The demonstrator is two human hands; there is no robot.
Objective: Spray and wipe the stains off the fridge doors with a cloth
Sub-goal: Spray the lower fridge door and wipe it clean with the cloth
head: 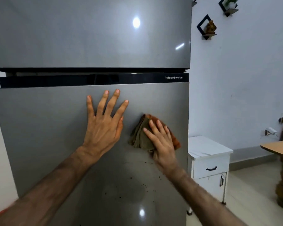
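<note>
A grey two-door fridge fills the view, with its upper door (88,33) above a black band and its lower door (39,128) below. My left hand (104,126) lies flat on the lower door, fingers spread, holding nothing. To its right, my right hand (162,141) presses a folded olive and orange cloth (139,136) flat against the same door. Dark specks of stain (131,177) dot the door below the cloth. No spray bottle is in view.
A small white cabinet (209,160) with a drawer stands right beside the fridge. A wooden table (278,147) juts in from the far right. Small diamond-shaped shelves (207,27) hang on the white wall.
</note>
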